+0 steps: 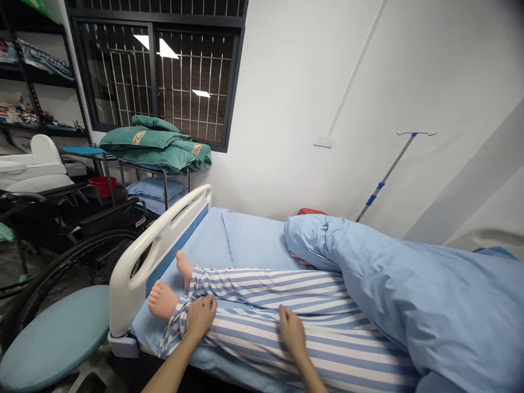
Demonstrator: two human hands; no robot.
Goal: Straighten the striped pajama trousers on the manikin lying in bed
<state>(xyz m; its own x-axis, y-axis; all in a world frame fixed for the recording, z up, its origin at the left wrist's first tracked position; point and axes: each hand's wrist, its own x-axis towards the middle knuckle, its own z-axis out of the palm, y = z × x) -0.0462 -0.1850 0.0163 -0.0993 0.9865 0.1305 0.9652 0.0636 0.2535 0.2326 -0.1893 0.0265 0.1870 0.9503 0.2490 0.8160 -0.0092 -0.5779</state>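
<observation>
A mannequin with bare plastic feet (pixel 162 300) lies on the bed in blue-and-white striped trousers (pixel 262 327). My left hand (pixel 200 315) is curled over the near trouser leg just above the ankle. Around the knee of that same leg, my right hand (pixel 292 330) is closed against the striped cloth, its fingertips partly hidden. A light blue quilt (pixel 376 273) is heaped over the upper body. From under its edge, some fingers (pixel 301 259) stick out beside the far thigh.
The white footboard (pixel 126 262) rises at the left, with a round blue-topped stool (pixel 57 338) and a wheelchair (pixel 82 234) beyond it. Green folded bedding (pixel 159 147) lies on a rack below the window. An IV pole (pixel 385 177) stands behind the bed.
</observation>
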